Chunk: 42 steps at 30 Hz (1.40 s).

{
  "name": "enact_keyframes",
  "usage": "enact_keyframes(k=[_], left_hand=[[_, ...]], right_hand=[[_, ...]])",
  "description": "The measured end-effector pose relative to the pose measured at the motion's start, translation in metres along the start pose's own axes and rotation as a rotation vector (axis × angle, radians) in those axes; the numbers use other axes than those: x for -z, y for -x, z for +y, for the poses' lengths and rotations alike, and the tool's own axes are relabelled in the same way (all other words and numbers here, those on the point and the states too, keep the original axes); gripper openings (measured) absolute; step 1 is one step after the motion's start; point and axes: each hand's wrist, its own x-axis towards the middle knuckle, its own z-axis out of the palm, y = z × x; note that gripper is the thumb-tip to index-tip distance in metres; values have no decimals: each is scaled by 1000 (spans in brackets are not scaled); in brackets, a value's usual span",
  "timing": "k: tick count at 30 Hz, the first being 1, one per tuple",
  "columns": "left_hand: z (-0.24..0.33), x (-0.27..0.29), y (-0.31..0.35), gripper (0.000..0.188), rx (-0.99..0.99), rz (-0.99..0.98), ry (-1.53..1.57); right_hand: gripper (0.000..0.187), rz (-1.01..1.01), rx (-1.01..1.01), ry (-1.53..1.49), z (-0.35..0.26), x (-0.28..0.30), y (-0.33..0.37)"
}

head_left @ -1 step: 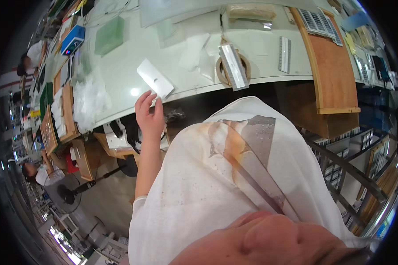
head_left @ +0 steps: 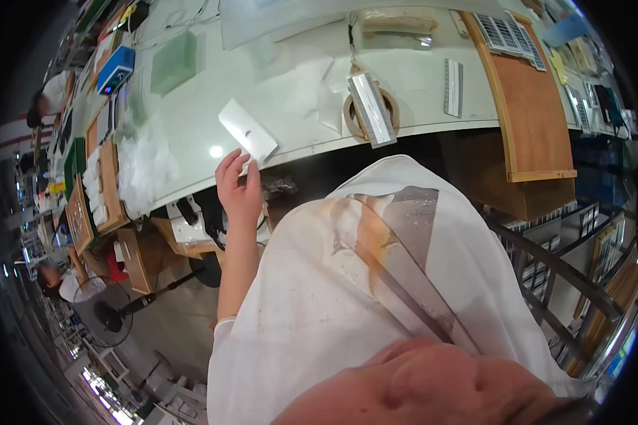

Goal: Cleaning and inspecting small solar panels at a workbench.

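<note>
My left hand (head_left: 239, 188) is at the table's front edge, palm side partly turned away, its fingers loosely bent and apart with nothing between them. Just beyond its fingertips lies a flat white rectangular piece (head_left: 244, 131) with a small dark spot; whether the fingers touch it I cannot tell. Farther right, a silver-grey ribbed metal bar (head_left: 371, 110) rests across a tan ring-shaped tape roll (head_left: 395, 113), its near end sticking out over the table edge. A slimmer grey ribbed strip (head_left: 454, 88) lies to the right of that. My right hand does not show.
Clear plastic bags (head_left: 143, 166) and a green block (head_left: 174, 62) are at the left of the pale table (head_left: 290, 138), near a blue device (head_left: 116, 69). A wood-framed board (head_left: 535, 113) stands on the right. Below left is a fan (head_left: 108, 315); a metal rack (head_left: 581, 273) is lower right.
</note>
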Motion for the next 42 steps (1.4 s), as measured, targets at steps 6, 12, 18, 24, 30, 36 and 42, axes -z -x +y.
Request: enact_keyframes(k=[6, 12, 18, 24, 30, 36, 42], left_hand=[[-11, 7, -12, 18, 32, -1, 28], [-22, 9, -11, 17, 20, -7, -44], [-20, 1, -18, 18, -3, -53, -22], [-22, 8, -17, 18, 59, -44, 2], [-12, 6, -17, 19, 85, -102, -40], [-16, 12, -16, 18, 107, -103, -72], [-5, -4, -19, 19, 131, -139, -46]], right_hand=[[17, 20, 19, -12, 11, -6, 21], [18, 28, 107, -55, 29, -11, 48], [19, 57, 152, -116, 20, 7, -2], [20, 91, 232, -155, 23, 16, -48], [21, 74, 325, -134, 46, 12, -2], [22, 112, 364, -181, 50, 3, 40], [24, 152, 362, -220, 37, 19, 30]])
